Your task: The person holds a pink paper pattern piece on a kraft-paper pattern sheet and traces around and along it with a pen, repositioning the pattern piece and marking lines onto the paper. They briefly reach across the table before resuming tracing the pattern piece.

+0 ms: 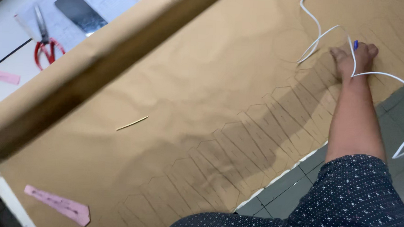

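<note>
Hands: right one [354,59] presses brown paper [203,95] covering table above grey tiled floor [294,185].

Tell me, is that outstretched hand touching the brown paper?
Touching. The head view shows the right hand pressed flat on the brown paper, no gap beneath it, a blue pen between its fingers.

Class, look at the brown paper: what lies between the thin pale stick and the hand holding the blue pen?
Head view: only brown paper with a row of drawn outlines lies between the stick and the right hand.
</note>
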Demonstrator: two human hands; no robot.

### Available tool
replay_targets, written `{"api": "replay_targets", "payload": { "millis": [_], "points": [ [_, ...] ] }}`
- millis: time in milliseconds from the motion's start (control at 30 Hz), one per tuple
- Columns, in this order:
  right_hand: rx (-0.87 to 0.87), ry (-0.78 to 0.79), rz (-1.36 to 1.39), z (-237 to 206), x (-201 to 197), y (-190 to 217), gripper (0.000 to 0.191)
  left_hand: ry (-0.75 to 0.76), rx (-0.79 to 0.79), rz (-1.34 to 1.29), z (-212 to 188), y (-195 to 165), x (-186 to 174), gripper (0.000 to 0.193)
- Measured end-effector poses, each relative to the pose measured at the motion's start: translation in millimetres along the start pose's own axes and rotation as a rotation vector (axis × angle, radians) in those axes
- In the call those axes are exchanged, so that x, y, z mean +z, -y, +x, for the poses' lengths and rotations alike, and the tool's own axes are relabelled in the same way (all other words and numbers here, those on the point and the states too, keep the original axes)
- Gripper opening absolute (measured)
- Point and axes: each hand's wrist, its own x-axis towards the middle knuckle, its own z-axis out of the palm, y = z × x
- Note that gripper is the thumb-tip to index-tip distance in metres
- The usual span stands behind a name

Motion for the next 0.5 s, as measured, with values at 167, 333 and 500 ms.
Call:
{"api": "replay_targets", "payload": {
  "millis": [167,333,500],
  "points": [
    [-0.192,-0.081,-0.101,-45,19,7,0.048,0.012,-0.025,-0.042,-41,22,-45,0.050],
    [-0.595,-0.064,-0.199,-131,35,11,0.025,-0.061,-0.189,-0.017,-57,21,-54,0.059],
    [-0.811,0.019,-0.086,-251,49,12,0.027,-0.092,-0.393,-0.103,-75,28,-71,0.065]
  ]
}}
